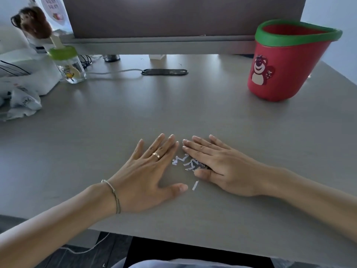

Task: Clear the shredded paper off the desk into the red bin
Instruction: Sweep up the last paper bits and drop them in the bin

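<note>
A small heap of white shredded paper [185, 163] lies on the grey desk [116, 120] between my two hands. My left hand [148, 171] rests flat with its fingers spread, just left of the heap. My right hand [222, 165] also lies flat, palm down; its thumb and palm edge touch the heap and cover part of it. One loose strip [195, 185] sits apart, nearer me, between the thumbs. The red bin [286, 74] with a green rim and a bear picture stands at the back right, far from both hands.
A monitor [173, 16] spans the back edge. A glass jar with a green lid [69, 64], a brown plush toy [32, 22] and crumpled white bags [23, 101] crowd the back left. A cable and a dark oval grommet [164, 72] lie mid-back. The desk's front edge runs just below my wrists.
</note>
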{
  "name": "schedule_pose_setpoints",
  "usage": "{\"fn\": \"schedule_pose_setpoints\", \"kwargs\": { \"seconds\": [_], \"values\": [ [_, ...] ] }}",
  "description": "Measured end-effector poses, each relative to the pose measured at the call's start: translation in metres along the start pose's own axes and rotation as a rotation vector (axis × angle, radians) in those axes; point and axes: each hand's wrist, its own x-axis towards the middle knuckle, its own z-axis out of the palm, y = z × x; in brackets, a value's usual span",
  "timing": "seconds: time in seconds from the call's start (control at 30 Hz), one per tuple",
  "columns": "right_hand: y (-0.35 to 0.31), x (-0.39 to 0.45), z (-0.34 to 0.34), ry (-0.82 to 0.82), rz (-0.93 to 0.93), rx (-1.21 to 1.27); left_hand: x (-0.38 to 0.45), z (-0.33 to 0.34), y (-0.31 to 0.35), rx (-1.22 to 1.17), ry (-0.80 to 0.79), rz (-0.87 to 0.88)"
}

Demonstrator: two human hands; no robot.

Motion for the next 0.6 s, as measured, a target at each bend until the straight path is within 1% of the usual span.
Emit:
{"fn": "schedule_pose_setpoints", "kwargs": {
  "seconds": [0.1,0.17,0.3,0.37,0.43,0.5,0.6],
  "values": [
    [0.008,-0.017,-0.007,0.047,-0.016,0.118,0.006,0.004,0.007,-0.017,0.005,0.015],
    [0.012,-0.032,-0.010,0.064,0.033,0.113,0.012,0.005,0.010,-0.033,0.019,0.069],
    [0.006,-0.052,-0.005,-0.022,0.166,-0.031,0.018,0.007,0.011,-0.111,0.072,0.244],
    [0.000,-0.050,0.001,-0.044,0.201,-0.112,0.016,0.007,0.009,-0.205,0.107,0.273],
    [-0.002,-0.039,0.004,-0.019,0.224,-0.121,0.012,0.007,0.006,-0.217,0.124,0.241],
    [-0.002,-0.023,0.005,0.014,0.224,-0.109,0.009,0.006,0.006,-0.149,0.102,0.167],
    [-0.002,-0.003,0.006,0.022,0.171,-0.114,0.007,0.006,0.009,-0.070,0.054,0.090]
  ]
}}
